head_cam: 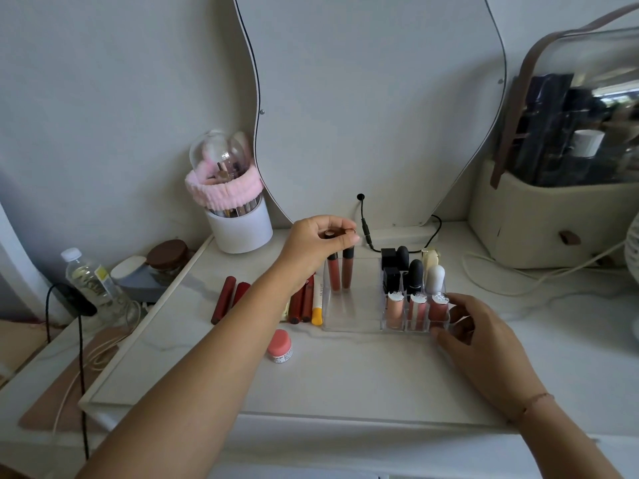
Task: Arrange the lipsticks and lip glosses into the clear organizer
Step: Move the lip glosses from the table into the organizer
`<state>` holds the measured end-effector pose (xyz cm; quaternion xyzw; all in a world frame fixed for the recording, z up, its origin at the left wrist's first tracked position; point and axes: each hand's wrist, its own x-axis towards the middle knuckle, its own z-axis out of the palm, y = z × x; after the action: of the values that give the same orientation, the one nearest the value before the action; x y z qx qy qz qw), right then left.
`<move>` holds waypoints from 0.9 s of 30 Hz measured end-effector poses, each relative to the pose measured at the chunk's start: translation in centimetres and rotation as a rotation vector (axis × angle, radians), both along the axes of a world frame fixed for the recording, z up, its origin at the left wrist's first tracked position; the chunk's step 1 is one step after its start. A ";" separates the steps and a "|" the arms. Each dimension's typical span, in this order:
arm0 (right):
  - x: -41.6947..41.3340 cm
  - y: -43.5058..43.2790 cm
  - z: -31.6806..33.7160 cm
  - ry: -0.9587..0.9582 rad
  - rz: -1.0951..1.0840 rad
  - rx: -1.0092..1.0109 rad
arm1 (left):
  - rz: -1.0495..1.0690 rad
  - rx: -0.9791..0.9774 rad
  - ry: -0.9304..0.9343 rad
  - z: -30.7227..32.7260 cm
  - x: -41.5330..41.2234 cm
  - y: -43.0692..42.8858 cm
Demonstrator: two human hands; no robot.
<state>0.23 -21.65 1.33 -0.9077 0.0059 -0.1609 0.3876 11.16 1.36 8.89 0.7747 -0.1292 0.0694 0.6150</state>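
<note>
At a white vanity top (pixel 345 375), a person's left hand (pixel 316 245) reaches over the clear organizer (pixel 352 319) with fingertips pinched on the caps of two lip gloss tubes (pixel 340 271). The tubes stand upright side by side in the back left corner of the organizer's large open compartment, long axes vertical, directly beneath the fingers. The right hand (pixel 473 335) rests at the organizer's front right corner, fingers curled loosely against its clear wall, apparently steadying it, not clamped on any tube.

The small compartments on the right already hold black lipsticks (pixel 403 271), a white tube (pixel 435 278) and three pink glosses (pixel 416 309) in the front row. Still outside, lying flat on the table just left of the organizer, are several dark red tubes (pixel 301 304) and a yellow-capped stick (pixel 317 305), with two more red lipsticks (pixel 230 299) farther left; their long axes run roughly front to back. A pink jar (pixel 280 345) sits in front of them.

The left hand is much the nearer to these remaining tubes, which lie below and to the left of its fingers. Reaching them looks to need a release, then a short drop leftward.
</note>
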 end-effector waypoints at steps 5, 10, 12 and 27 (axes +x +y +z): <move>0.1 0.0 -0.1 0.007 -0.002 -0.007 | 0.005 -0.010 -0.022 0.0 0.0 0.0; 0.1 -0.1 -0.2 0.000 -0.003 -0.010 | 0.003 -0.018 -0.025 -0.1 0.0 0.0; 0.1 -0.1 -0.3 0.000 -0.005 -0.010 | 0.002 -0.017 -0.029 -0.1 0.0 0.0; -0.1 0.1 0.1 -0.004 0.004 -0.006 | -0.002 -0.007 -0.010 -0.3 0.1 0.6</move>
<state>0.17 -21.54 1.45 -0.9084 0.0030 -0.1619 0.3854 11.26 1.99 8.59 0.7721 -0.1325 0.0731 0.6173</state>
